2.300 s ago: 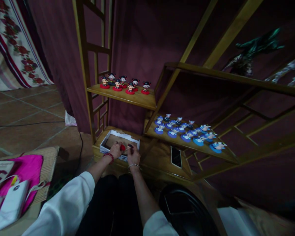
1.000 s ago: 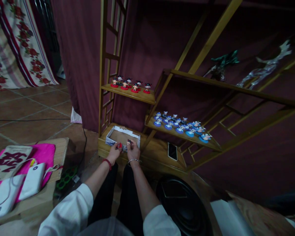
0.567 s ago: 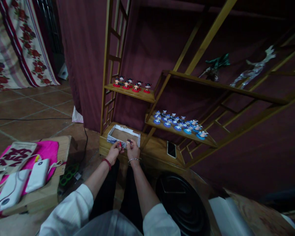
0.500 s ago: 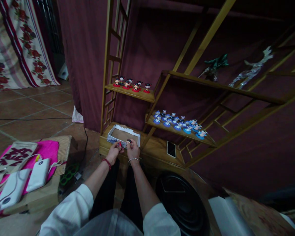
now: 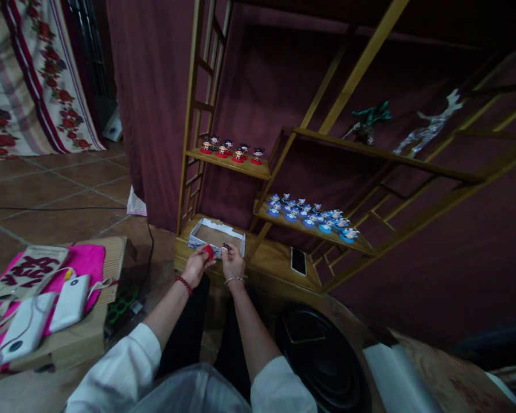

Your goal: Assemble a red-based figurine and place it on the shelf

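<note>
Head view: left hand (image 5: 196, 264) pinches red base (image 5: 208, 250), right hand (image 5: 233, 264) figurine head (image 5: 226, 248)

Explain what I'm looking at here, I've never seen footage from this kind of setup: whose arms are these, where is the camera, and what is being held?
The camera sits on a person's head, looking forward and down, so the two arms in white sleeves are that person's own. The left hand, with a red bead bracelet, holds a small red piece. The right hand pinches a small dark piece; it is too small to identify. Both hands are at the near edge of an open cardboard box on the lowest level of a wooden shelf. A phone lies flat on that level. Higher up stand figurines on red bases and figurines on blue bases. At left, a pink bag and two white power banks lie on a low stand.
</note>
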The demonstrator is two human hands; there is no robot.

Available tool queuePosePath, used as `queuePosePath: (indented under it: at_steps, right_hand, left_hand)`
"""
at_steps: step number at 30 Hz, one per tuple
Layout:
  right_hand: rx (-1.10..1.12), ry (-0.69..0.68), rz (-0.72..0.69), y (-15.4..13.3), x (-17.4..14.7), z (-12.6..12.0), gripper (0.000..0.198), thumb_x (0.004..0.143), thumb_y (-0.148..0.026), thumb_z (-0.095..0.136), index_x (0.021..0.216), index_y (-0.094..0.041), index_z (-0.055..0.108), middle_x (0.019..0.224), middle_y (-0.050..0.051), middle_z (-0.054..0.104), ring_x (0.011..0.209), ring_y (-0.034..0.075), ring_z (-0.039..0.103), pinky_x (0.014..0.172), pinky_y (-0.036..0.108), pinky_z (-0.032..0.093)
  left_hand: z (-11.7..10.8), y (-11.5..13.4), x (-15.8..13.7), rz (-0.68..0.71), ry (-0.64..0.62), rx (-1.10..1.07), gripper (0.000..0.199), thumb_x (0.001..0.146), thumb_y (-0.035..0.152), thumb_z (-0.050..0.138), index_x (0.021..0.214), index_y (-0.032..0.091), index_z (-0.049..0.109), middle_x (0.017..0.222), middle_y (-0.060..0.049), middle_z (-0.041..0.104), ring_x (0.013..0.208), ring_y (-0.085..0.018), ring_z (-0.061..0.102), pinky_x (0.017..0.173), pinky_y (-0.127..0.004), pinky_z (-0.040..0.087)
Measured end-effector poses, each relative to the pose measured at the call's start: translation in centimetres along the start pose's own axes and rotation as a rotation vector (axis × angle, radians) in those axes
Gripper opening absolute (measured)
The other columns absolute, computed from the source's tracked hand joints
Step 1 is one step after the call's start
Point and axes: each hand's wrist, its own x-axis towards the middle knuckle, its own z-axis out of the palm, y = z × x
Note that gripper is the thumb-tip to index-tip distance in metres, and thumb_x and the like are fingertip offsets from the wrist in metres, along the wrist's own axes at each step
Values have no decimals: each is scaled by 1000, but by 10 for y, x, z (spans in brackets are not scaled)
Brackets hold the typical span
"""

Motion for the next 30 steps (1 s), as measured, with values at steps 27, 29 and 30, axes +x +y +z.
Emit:
queuePosePath:
  at_steps: [27, 29, 30]
  right_hand:
    - [4, -1, 34, 3, -3, -3, 34, 76, -36, 49, 102, -17, 60, 86, 6, 70, 68, 14, 65, 67, 25, 51]
    - [7, 10, 31, 5, -3, -3, 33, 76, -36, 49, 101, -17, 60, 86, 5, 69, 69, 14, 65, 67, 25, 51]
    - [6, 13, 30, 5, -3, -3, 33, 76, -36, 49, 101, -17, 60, 86, 5, 69, 69, 14, 65, 67, 25, 51]
  left_hand:
    - [3, 4, -5, -53, -37, 13, 27, 74, 7, 50, 100, 15, 51, 74, -4, 64, 64, -14, 65, 58, -22, 48]
    - [3, 4, -5, -62, -24, 9, 25, 74, 9, 51, 98, 15, 51, 72, -3, 63, 63, -14, 65, 57, -21, 48]
    - [3, 4, -5, -64, -17, 12, 24, 74, 9, 51, 97, 15, 52, 70, -2, 63, 62, -14, 65, 57, -21, 47]
